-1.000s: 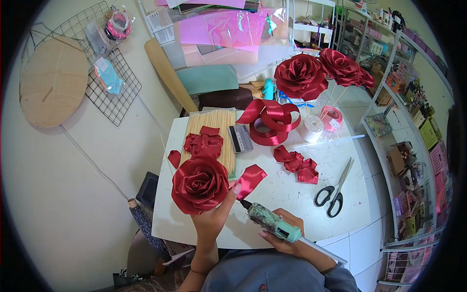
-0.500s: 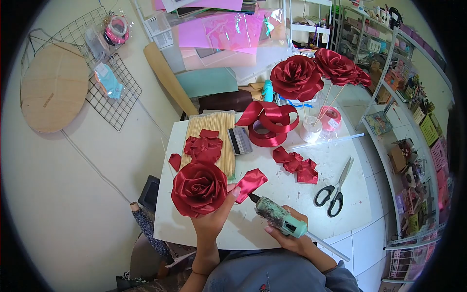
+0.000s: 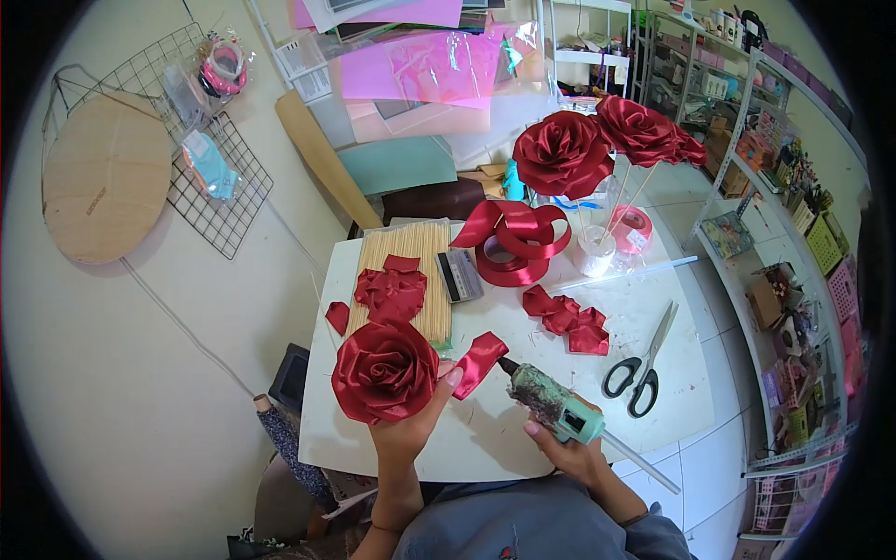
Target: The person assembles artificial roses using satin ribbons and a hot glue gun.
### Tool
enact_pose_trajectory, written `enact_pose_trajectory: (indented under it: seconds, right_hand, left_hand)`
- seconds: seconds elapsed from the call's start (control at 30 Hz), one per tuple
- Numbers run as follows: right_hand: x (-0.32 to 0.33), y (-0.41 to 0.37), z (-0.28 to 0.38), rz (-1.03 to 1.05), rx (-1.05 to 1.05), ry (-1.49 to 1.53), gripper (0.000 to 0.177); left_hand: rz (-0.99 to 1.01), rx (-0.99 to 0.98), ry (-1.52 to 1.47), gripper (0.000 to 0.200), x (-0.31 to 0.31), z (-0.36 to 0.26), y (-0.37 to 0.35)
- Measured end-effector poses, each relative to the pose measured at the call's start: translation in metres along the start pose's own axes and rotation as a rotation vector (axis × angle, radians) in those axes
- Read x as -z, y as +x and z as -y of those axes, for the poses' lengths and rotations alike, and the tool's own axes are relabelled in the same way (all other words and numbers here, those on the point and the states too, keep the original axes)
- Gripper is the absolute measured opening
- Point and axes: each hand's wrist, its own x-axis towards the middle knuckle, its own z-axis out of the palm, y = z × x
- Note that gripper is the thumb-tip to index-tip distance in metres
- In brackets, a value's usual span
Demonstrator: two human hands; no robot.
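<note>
My left hand is closed round the base of a large red satin rose, and its thumb and fingers also pinch a loose red petal beside it. My right hand grips a green glue gun with a clear glue stick out of its back. The gun's dark nozzle is close to the petal's right edge; whether they touch I cannot tell. Folded red petals lie on a pack of wooden sticks, and more petals rest to the right.
Black-handled scissors lie at the table's right. Behind are a red ribbon roll, a grey box, and finished roses on sticks in a white holder. Metal shelves stand at the right.
The glue gun and my right hand have moved slightly right and down. The petal in my left hand has tilted more upright, and the rose has shifted slightly down and right.
</note>
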Motion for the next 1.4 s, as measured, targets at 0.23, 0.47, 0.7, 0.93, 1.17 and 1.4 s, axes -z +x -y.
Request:
enact_pose_trajectory:
  seconds: [0.23, 0.47, 0.7, 0.93, 1.17, 1.4]
  right_hand:
    - [0.003, 0.001, -0.011, -0.079, -0.064, 0.005, 0.022]
    - [0.003, 0.015, -0.013, -0.132, 0.078, -0.368, 0.028]
    - [0.006, 0.018, -0.015, 0.056, 0.135, -0.698, 0.039]
    - [0.087, 0.021, 0.021, 0.268, 0.065, -0.437, 0.039]
    - [0.070, 0.049, 0.118, 0.132, 0.598, -0.625, 0.030]
    - [0.059, 0.072, 0.120, 0.320, 0.708, -0.531, 0.018]
  left_hand:
    - [0.020, 0.037, 0.023, 0.017, 0.002, 0.000, -0.001]
    - [0.048, 0.047, 0.000, 0.018, 0.005, 0.002, -0.001]
    - [0.048, 0.027, 0.101, 0.013, 0.004, 0.005, -0.003]
    - [0.270, -0.214, 0.264, 0.072, 0.022, 0.033, 0.000]
    - [0.526, -0.578, 0.286, 0.052, 0.010, -0.029, 0.046]
    - [0.702, -0.521, 0.156, 0.039, -0.011, -0.041, 0.065]
